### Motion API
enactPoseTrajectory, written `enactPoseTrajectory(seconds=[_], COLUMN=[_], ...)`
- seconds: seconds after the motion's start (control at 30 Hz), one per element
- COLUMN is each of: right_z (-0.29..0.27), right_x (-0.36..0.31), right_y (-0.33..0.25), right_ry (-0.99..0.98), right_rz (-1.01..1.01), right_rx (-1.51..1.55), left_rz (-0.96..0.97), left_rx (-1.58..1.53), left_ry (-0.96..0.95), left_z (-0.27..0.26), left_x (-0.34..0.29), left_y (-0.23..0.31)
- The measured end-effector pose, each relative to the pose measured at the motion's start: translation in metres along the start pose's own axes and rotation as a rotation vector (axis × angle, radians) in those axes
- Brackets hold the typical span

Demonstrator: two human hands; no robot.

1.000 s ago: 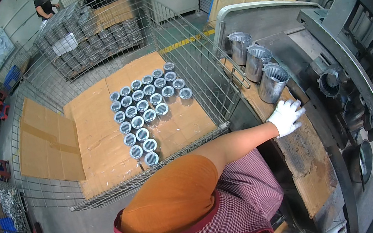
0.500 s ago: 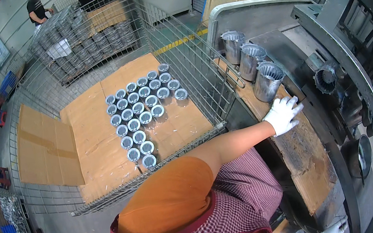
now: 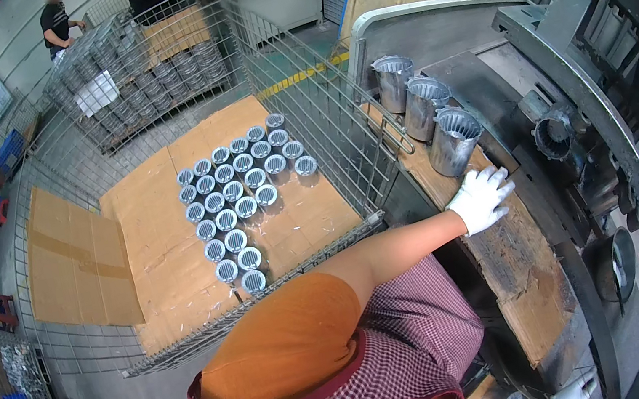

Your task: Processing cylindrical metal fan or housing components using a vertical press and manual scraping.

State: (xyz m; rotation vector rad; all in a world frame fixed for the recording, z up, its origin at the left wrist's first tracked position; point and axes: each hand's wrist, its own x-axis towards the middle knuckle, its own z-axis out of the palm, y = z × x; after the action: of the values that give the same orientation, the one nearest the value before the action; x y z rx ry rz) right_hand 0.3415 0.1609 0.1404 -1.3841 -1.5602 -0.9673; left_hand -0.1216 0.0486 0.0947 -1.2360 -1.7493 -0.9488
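white-gloved left hand is resting with fingers spread wide, holding nothing, on the worn cardboard-covered bench, just touching the base of the nearest finned metal cylinder. two more cylinders are standing behind it. the right hand is showing at the bottom edge; cannot tell its grip.

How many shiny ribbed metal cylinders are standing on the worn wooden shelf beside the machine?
3. The far shiny ribbed metal cylinder, the middle cylinder and the near cylinder stand in a row; the white-gloved left hand is at the near one. None seems hidden.
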Motion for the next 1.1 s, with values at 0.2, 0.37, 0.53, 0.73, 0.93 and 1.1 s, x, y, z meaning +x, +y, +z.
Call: enactPoseTrajectory(seconds=[0.2, 0.37, 0.53, 0.73, 0.93, 1.1], right_z=[0.067, 0.034, 0.023, 0.008, 0.004, 0.012], right_x=[-0.012, -0.019, -0.015, -0.009, -0.007, -0.007], right_y=[0.056, 0.043, 0.019, 0.012, 0.010, 0.006], right_ry=[0.102, -0.578, -0.429, -0.379, -0.352, -0.336], right_rz=[-0.017, 0.379, 0.377, 0.297, 0.330, 0.349], right_rx=[0.073, 0.071, 0.146, 0.100, 0.213, 0.244], left_rz=[-0.103, -0.071, -0.107, -0.012, -0.044, -0.077], left_rx=[-0.077, -0.070, -0.086, 0.025, -0.082, -0.032], left_ry=[-0.722, -0.411, -0.520, -0.697, -0.431, -0.707], left_z=[-0.005, -0.007, -0.010, 0.005, 0.002, 0.003], left_x=[-0.006, -0.001, 0.006, -0.002, 0.001, 0.001], left_y=[-0.003, -0.002, -0.004, -0.005, -0.002, -0.007])
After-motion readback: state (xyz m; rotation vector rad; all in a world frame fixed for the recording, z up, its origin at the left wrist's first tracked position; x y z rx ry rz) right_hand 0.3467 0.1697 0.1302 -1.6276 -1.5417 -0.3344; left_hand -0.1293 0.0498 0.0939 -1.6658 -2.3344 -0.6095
